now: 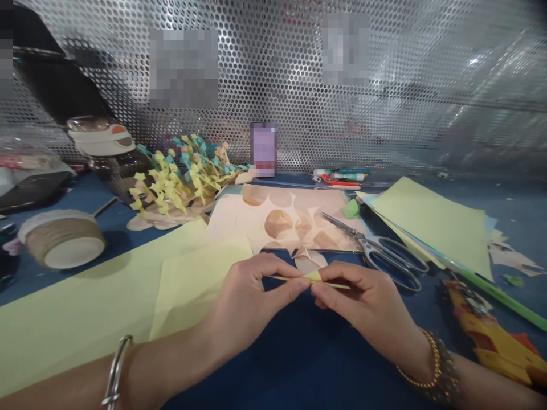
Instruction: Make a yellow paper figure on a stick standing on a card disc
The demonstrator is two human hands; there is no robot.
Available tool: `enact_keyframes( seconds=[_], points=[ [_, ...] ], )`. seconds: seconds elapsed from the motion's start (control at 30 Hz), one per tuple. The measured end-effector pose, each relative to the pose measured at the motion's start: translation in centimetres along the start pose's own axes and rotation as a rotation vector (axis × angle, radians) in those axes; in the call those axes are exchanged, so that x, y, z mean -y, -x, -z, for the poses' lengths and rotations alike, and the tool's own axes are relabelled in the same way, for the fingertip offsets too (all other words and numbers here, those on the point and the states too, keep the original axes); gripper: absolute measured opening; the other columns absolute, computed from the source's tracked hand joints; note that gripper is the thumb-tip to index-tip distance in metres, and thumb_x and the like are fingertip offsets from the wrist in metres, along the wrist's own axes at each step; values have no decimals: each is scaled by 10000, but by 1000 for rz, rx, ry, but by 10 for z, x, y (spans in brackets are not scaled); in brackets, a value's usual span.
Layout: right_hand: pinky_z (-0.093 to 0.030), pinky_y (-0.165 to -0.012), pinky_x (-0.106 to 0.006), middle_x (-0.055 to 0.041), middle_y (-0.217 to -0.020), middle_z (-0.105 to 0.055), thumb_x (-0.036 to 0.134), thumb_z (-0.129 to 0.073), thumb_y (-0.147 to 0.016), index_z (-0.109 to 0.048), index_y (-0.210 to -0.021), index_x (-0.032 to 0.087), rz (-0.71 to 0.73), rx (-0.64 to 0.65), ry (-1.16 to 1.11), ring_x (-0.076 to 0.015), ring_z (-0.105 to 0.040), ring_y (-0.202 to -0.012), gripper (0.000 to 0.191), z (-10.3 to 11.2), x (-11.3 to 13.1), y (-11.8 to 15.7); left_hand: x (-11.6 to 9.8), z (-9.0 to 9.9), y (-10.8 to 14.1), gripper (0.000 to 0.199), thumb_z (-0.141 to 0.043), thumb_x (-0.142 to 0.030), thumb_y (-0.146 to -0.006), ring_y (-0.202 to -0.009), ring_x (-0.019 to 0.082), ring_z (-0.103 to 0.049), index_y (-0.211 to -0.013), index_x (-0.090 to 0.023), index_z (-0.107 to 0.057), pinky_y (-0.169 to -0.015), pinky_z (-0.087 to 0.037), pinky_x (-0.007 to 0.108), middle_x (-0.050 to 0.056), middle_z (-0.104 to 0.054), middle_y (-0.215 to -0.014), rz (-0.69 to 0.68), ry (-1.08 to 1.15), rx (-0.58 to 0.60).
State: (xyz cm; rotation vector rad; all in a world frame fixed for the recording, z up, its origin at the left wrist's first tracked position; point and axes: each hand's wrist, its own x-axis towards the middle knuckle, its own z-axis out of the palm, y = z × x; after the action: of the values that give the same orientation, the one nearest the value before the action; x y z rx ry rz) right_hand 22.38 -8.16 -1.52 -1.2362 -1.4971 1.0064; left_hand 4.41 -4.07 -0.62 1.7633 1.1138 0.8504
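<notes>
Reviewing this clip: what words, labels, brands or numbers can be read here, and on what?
None can be read: the two pixelated patches on the perforated metal sheet and the pixelated upright object are obscured, and any print on the markers is too small.

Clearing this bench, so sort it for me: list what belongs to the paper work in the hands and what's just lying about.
In use: left hand, right hand, narrow yellow paper strip pinched between them.

Lying about, untouched: steel scissors, peach paper sheet with circles cut out, twine-wrapped roll, pens, yellow-and-teal paper cluster.
</notes>
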Motion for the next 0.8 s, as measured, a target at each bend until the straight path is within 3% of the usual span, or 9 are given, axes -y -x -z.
enact_keyframes(
  seconds=[0.23, 0.5, 0.7, 0.8],
  points=[
    [-548, -540, -179, 19, -619, -658, 278, -644, -805, -686, -758, 211, -1, -21, 83, -112, -650, -557, 93, 1, 4, 0, -1, -1, -2, 134, -655, -317, -777, -662, 142, -612, -703, -226, -719, -662, -491, 250, -14, -693, -705, -10, -5, 18],
    [-521, -510, -152, 20, -593, -641, 313, -605, -829, -672, -700, 199, -20, -20, 126, -93, -634, -532, 184, 0, 7, 0, -1, -2, 1, 210, -606, -366, -809, -520, 102, -515, -707, -215, -711, -463, -398, 205, -13, -654, -680, 14, 7, 48],
    [-503, -541, -148, 33, -614, -631, 304, -589, -856, -665, -724, 217, 11, 4, 146, -86, -617, -562, 175, 2, 7, -1, -1, 1, 1, 338, -471, -393, -884, -663, 146, -550, -730, -179, -682, -593, -402, 240, 5, -628, -673, -15, -58, 63],
    [-483, -565, -160, 34, -658, -631, 275, -595, -861, -659, -749, 224, 104, 5, 239, -87, -595, -595, 139, 3, 7, 1, -2, 3, 0, 391, -415, -394, -907, -664, 145, -545, -703, -162, -654, -625, -397, 250, 9, -615, -675, 9, -38, 88]
  ],
)
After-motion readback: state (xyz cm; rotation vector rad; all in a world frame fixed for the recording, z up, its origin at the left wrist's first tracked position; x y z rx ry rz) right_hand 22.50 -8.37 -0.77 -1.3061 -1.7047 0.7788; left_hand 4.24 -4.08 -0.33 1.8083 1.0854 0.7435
